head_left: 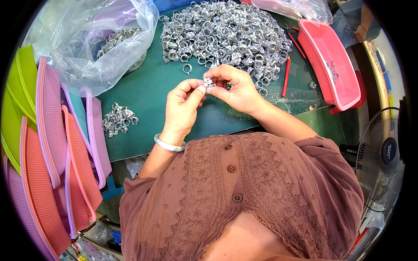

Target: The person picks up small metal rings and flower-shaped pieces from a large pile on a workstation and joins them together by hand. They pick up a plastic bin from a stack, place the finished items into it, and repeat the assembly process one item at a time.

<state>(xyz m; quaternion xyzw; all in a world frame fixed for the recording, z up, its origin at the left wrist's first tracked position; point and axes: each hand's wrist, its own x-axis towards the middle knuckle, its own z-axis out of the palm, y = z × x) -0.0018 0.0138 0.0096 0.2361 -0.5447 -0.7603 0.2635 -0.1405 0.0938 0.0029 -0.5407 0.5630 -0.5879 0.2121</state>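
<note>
Between the fingertips of both hands sits a silver ring [208, 82] with a clustered, flower-like top. My left hand [183, 102], with a pale bangle [169, 144] on its wrist, pinches it from the left. My right hand [237, 89] grips it from the right, thumb and forefinger closed on it; the other fingers curl partly out of sight. Just beyond them spreads a large heap of silver rings [226, 32], with one loose ring [187, 68] at its near edge. A smaller pile of rings [120, 119] lies left of my left hand on the green work mat [143, 98].
Right of the heap lie a red pen-like stick [286, 77] and red-handled pliers [297, 43], beside a pink basket [309, 65] holding a few rings. Clear plastic bag [74, 56] with rings stands at far left, coloured baskets [45, 174] below it. A fan [383, 152] stands right; another person's hand [360, 33] shows behind.
</note>
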